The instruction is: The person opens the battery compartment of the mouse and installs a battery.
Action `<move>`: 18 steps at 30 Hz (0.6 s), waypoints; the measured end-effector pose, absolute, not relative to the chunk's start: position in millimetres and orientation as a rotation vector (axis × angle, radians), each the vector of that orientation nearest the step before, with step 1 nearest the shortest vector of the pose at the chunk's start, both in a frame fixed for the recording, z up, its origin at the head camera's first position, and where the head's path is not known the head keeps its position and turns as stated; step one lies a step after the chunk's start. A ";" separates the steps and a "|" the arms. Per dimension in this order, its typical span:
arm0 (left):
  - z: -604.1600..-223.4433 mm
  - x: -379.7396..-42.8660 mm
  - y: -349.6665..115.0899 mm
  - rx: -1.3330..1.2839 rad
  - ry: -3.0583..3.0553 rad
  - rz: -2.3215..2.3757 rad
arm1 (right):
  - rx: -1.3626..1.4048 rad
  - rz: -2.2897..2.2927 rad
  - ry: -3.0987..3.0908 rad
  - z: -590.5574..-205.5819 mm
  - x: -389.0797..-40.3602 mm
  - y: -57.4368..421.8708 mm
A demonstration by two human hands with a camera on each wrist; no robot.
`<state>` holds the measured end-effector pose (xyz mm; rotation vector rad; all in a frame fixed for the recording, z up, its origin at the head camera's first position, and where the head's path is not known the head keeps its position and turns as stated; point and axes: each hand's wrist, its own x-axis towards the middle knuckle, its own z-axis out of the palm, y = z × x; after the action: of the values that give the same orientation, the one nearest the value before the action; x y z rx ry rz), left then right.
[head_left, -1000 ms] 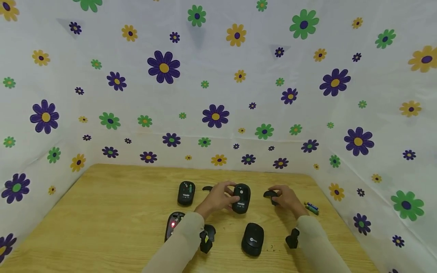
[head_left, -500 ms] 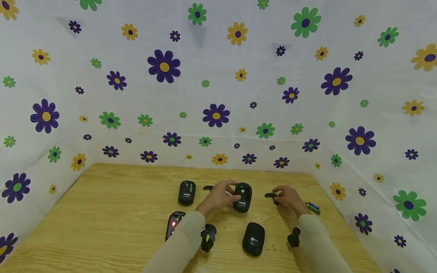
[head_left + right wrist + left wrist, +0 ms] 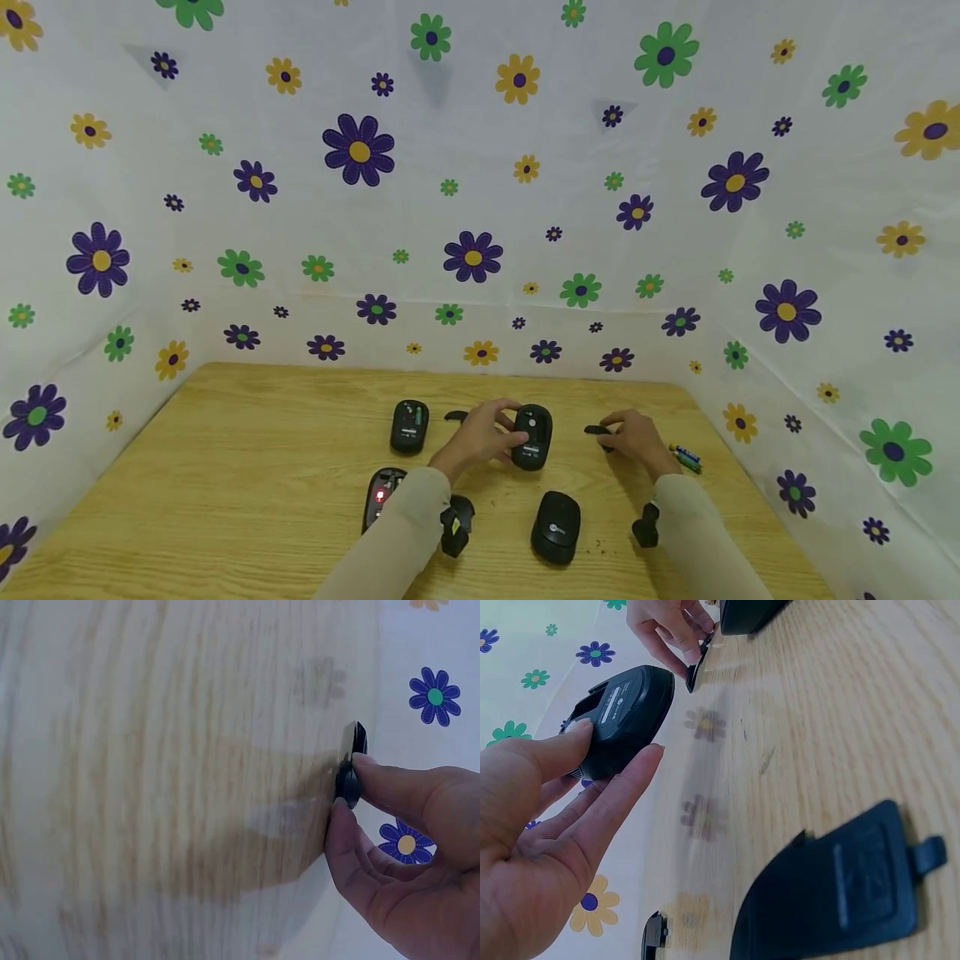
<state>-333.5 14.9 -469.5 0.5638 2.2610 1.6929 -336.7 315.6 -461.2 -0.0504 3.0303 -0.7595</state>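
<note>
My left hand (image 3: pixel 480 433) grips a black computer mouse (image 3: pixel 534 437) by its side, thumb on the underside, which faces up toward the head camera. A long open recess shows in that underside. In the left wrist view the mouse (image 3: pixel 626 712) is tilted and held above the table. To the right, my right hand (image 3: pixel 637 437) pinches a thin black battery cover (image 3: pixel 597 430) between thumb and fingers. The right wrist view shows this cover (image 3: pixel 349 780) edge-on, right at the table surface, its far part hidden by the fingertips.
Two upturned mice, one (image 3: pixel 409 427) with a green battery and one (image 3: pixel 378 492) glowing red, lie left. A mouse (image 3: pixel 556 527) sits upright in front. Loose covers lie near the left hand (image 3: pixel 454 415) and under the left wrist (image 3: pixel 832 892). Batteries (image 3: pixel 686 458) lie far right.
The battery cover in my right hand has tipped from raised, showing its face and tab, to lying flatter near the table. My left hand and its mouse have hardly moved.
</note>
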 end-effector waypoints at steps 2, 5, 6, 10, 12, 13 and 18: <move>-469.1 -333.1 14.5 0.561 2.260 1.694 | -0.091 -0.736 3.048 -457.5 -334.4 319.3; -469.1 -332.3 13.6 0.552 2.259 1.695 | -0.162 -0.720 3.065 -447.8 -330.6 330.0; -468.9 -332.0 13.2 0.551 2.257 1.696 | -0.172 -0.735 3.060 -443.5 -328.5 334.6; -468.0 -330.8 12.0 0.560 2.248 1.704 | -0.210 -0.694 3.063 -428.9 -321.5 357.1; -467.3 -330.3 12.0 0.570 2.246 1.704 | -0.194 -0.646 3.063 -423.8 -318.1 367.7; -467.0 -330.1 12.0 0.577 2.244 1.705 | -0.193 -0.614 3.066 -422.5 -316.8 372.8; -465.7 -329.0 12.5 0.586 2.235 1.708 | -0.165 -0.552 3.075 -423.4 -310.5 390.4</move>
<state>-329.0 12.5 -465.7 0.5864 2.2350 1.7082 -310.5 390.4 -423.4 -0.1651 3.0752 -0.5524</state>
